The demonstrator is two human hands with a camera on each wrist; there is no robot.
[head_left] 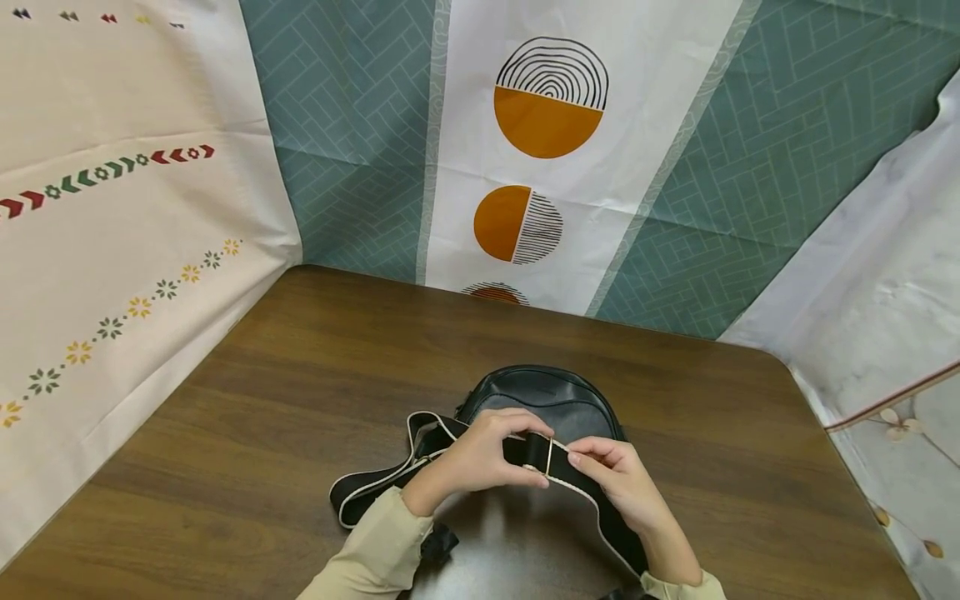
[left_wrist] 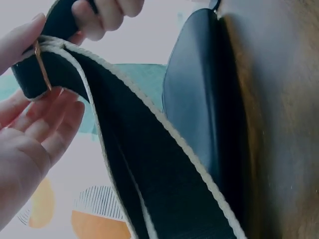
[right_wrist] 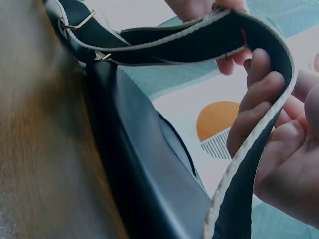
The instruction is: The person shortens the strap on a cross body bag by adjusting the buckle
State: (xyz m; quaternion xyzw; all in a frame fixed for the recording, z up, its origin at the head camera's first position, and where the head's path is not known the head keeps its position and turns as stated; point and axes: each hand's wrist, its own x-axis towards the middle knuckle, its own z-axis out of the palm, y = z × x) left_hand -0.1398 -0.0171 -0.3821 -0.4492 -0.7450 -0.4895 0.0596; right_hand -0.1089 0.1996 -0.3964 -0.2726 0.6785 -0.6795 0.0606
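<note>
A black shoulder strap (head_left: 591,478) with white edging is held up in front of a black bag (head_left: 555,400) lying on the table. My left hand (head_left: 491,454) grips the strap beside its gold slider buckle (head_left: 549,457), thumb on the near edge and fingers on the far edge. On the buckle's other side, my right hand (head_left: 622,483) pinches the strap between thumb and fingers. In the right wrist view, its fingers (right_wrist: 259,94) curl behind the band. The strap's looped part (head_left: 375,487) spreads left of the bag, and gold rings (right_wrist: 82,21) show near the bag's end.
The brown wooden table (head_left: 337,333) extends around the bag on both sides. Behind it hangs a teal and white cloth (head_left: 360,167) with orange circles. A patterned cream cloth (head_left: 135,250) borders the left, and a pale floral cloth (head_left: 885,292) borders the right.
</note>
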